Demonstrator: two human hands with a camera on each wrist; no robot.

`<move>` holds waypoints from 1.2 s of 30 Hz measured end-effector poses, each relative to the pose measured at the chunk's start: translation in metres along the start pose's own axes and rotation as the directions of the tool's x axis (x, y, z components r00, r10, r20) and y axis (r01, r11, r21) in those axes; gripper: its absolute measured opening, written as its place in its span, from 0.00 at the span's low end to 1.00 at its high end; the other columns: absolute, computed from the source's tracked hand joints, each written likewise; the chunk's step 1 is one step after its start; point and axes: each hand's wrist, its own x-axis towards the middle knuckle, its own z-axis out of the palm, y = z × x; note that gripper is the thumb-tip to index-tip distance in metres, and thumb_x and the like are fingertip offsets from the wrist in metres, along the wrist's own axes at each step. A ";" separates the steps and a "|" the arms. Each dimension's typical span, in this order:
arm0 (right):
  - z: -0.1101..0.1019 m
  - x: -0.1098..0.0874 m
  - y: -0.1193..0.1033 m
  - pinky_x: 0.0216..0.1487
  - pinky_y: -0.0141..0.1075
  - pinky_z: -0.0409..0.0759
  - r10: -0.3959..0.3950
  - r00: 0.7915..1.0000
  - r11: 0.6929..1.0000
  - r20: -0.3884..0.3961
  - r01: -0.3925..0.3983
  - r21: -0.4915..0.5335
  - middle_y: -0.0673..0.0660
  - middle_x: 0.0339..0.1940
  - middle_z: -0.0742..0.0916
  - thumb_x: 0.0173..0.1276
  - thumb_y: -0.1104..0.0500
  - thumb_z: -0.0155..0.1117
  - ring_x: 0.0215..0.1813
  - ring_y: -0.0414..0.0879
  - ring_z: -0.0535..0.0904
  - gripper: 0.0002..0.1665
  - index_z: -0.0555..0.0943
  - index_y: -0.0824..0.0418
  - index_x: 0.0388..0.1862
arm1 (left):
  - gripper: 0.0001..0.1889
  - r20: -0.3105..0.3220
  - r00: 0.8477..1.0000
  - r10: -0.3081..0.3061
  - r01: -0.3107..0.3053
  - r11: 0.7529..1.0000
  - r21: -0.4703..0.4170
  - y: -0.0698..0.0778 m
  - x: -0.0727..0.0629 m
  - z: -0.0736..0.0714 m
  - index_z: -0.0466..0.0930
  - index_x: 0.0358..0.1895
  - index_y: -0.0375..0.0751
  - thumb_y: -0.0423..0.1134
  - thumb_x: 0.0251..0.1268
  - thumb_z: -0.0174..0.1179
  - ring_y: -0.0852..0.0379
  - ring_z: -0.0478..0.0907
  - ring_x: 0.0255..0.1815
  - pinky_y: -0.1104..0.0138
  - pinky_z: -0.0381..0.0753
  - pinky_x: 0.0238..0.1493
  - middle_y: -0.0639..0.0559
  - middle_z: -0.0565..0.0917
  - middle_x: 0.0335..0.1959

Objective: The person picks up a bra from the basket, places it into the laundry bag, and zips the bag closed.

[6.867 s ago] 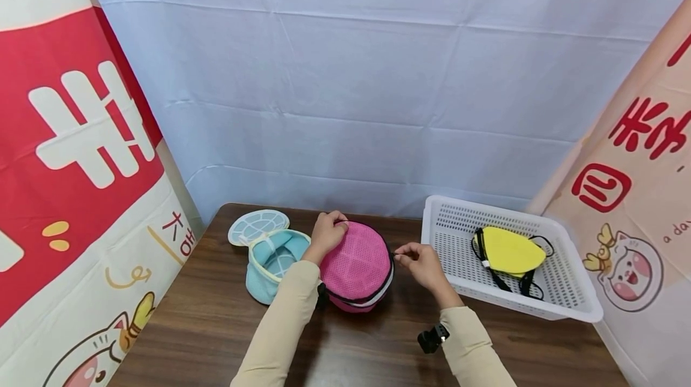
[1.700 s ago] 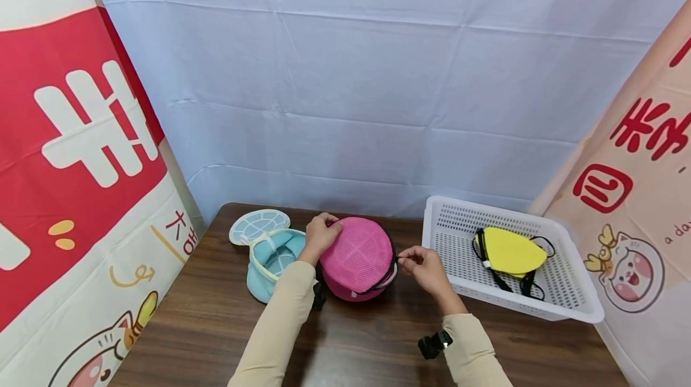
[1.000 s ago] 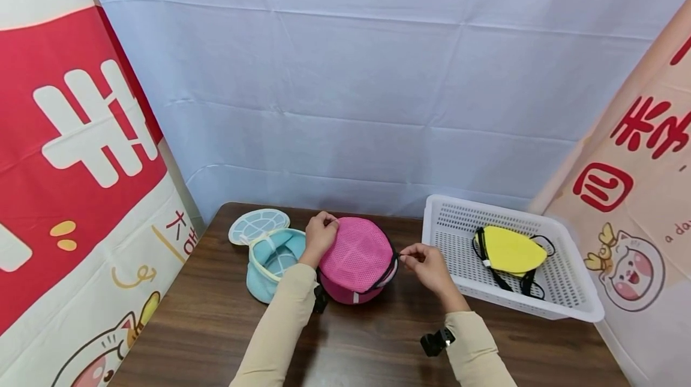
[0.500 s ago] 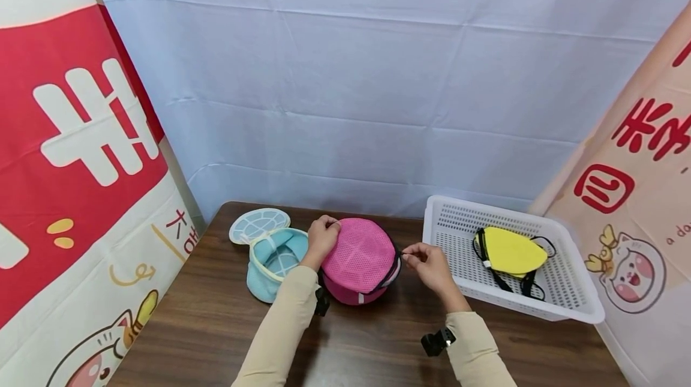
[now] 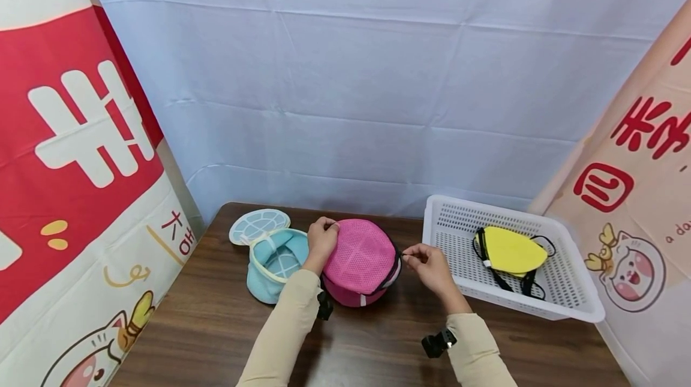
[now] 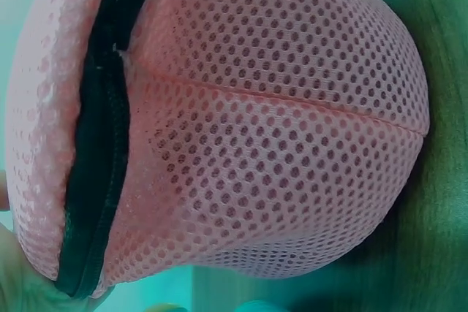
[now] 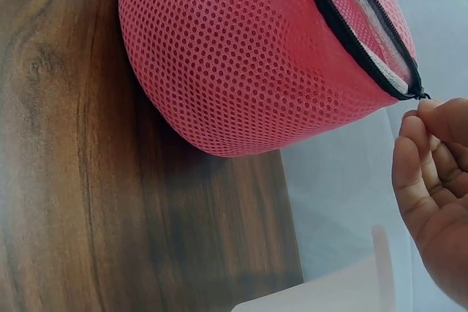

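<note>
A round pink mesh laundry bag (image 5: 360, 258) with a black zipper rests on the wooden table between the hands. My left hand (image 5: 323, 243) grips its lid edge on the left side; in the left wrist view, mesh and black zipper tape (image 6: 99, 137) fill most of the picture. At the right side, my right hand (image 5: 429, 264) pinches the small black zipper pull (image 7: 419, 94) between thumb and finger. The zipper stands partly undone there, with a gap showing a pale inner layer (image 7: 384, 63). A white tag (image 5: 363, 300) shows low on the bag's front.
To the left sits a light blue mesh bag (image 5: 261, 282) with a yellow rim, unzipped, its lid (image 5: 259, 226) folded back. At right, a white perforated basket (image 5: 450, 255) holds a yellow piece (image 5: 511, 249) with black straps. Cloth backdrops (image 5: 345, 105) surround the table (image 5: 367, 351).
Since the earliest frame, the pink bag has turned: its white tag now shows in front and the gap lies towards the right. Both hands have since shifted only slightly.
</note>
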 end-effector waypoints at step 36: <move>-0.005 -0.020 -0.029 0.24 0.39 0.77 0.049 0.993 0.996 0.107 -0.056 0.066 0.69 0.21 0.80 0.57 0.76 0.60 0.23 0.56 0.76 0.02 0.78 0.79 0.29 | 0.05 -0.294 0.944 -0.153 0.048 0.940 -0.338 0.005 -0.022 0.027 0.71 0.34 0.34 0.31 0.67 0.48 0.44 0.70 0.38 0.54 0.68 0.43 0.40 0.73 0.35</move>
